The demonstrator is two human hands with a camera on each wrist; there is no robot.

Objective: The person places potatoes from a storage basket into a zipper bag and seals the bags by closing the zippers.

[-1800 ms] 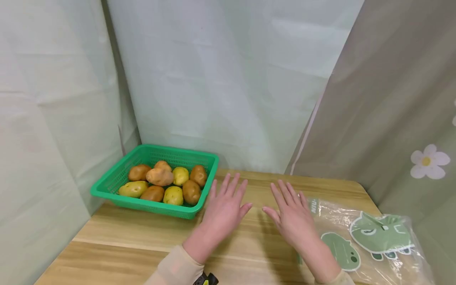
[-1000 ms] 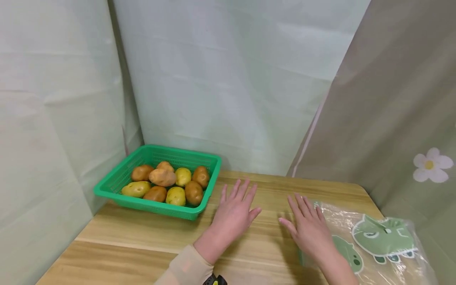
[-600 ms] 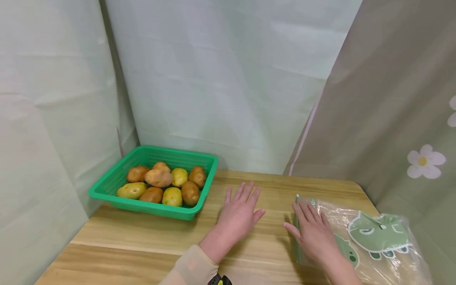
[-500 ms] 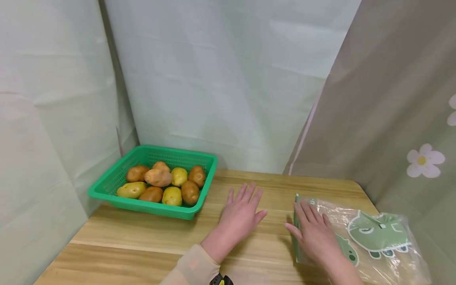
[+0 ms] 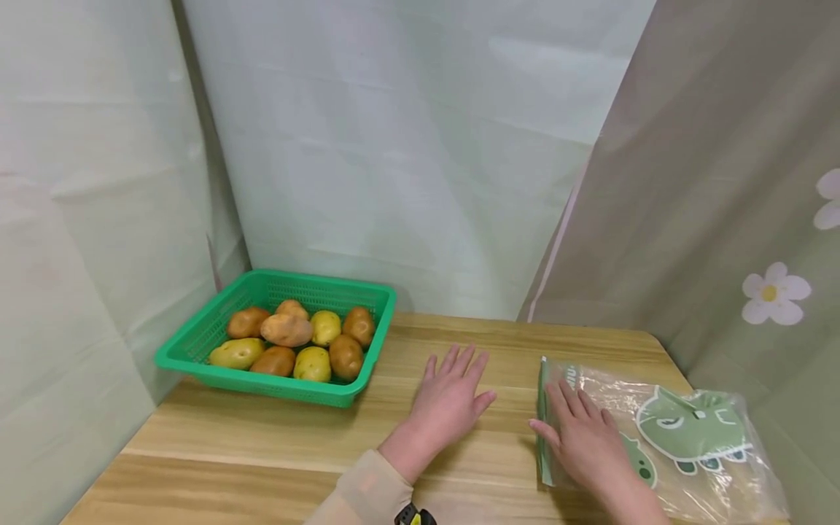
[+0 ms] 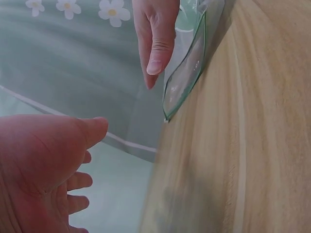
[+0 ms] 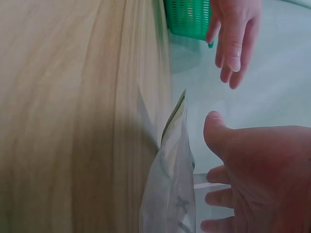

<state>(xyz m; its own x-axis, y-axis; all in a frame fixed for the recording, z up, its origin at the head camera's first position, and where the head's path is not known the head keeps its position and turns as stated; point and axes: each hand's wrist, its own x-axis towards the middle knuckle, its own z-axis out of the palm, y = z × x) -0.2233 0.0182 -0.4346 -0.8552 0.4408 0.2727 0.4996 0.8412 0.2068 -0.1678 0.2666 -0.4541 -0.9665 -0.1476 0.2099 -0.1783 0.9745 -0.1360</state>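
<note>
In the head view my left hand (image 5: 446, 405) hovers over the middle of the table, fingers spread and nothing held. My right hand (image 5: 586, 440) is over the left part of a clear plastic zip bag (image 5: 695, 430) printed with green cartoon dinosaurs. Its fingers are straight, and the right wrist view shows a gap between the palm and the bag (image 7: 170, 189). The bag lies flat, its green-edged mouth (image 6: 201, 58) facing left and gaping slightly in the left wrist view. To the left of my left hand stands a green plastic basket (image 5: 262, 389) holding several potatoes (image 5: 286, 330), brown and yellow.
The wooden table (image 5: 262, 456) ends at a back edge against a pale hanging cloth (image 5: 407, 160). A brown-grey cloth with white flowers (image 5: 776, 294) hangs on the right. A dark watch-like device (image 5: 415, 515) sits at the left wrist.
My right hand has moved right, from beside the bag to over its left part. My left hand has shifted slightly right, away from the basket. The basket and potatoes stay put.
</note>
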